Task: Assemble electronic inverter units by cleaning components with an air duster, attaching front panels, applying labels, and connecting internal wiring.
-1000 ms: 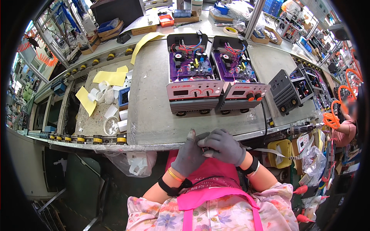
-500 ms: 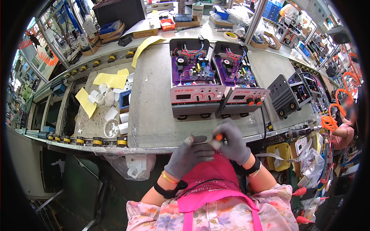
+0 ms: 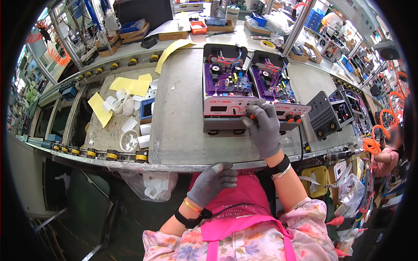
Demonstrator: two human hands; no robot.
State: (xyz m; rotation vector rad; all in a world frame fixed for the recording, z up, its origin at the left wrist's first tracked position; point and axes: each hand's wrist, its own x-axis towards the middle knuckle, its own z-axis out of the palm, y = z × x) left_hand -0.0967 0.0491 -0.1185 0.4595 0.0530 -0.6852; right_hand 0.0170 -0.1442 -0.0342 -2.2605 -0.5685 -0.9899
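Observation:
My right hand [image 3: 264,132], in a grey glove, reaches to the front panel of the left open-topped machine [image 3: 220,105]. Pinched between its thumb and fingers is a small knob with an orange cap [image 3: 252,116], at the right dial, which the hand partly covers. My left hand [image 3: 212,185], gloved too, stays close to my pink apron below the bench edge. Its fingers are curled; whatever they hold is hidden. A second such machine [image 3: 278,82] stands alongside, with two orange-capped knobs [image 3: 294,118] on its panel. Purple circuit boards and coloured wires show inside both.
A dark machine casing [image 3: 322,114] stands on the right of the bench. Yellow sheets [image 3: 130,85], white scraps and a blue bin [image 3: 147,108] lie left. A power screwdriver [image 3: 342,155] and yellow bin [image 3: 314,182] are at right. Another person's sleeve [image 3: 387,163] shows beyond.
My right hand has moved up and away from my body, carrying the orange-capped knob to the left machine's panel. My left hand has dropped slightly, its fingers more curled. The view has shifted a little.

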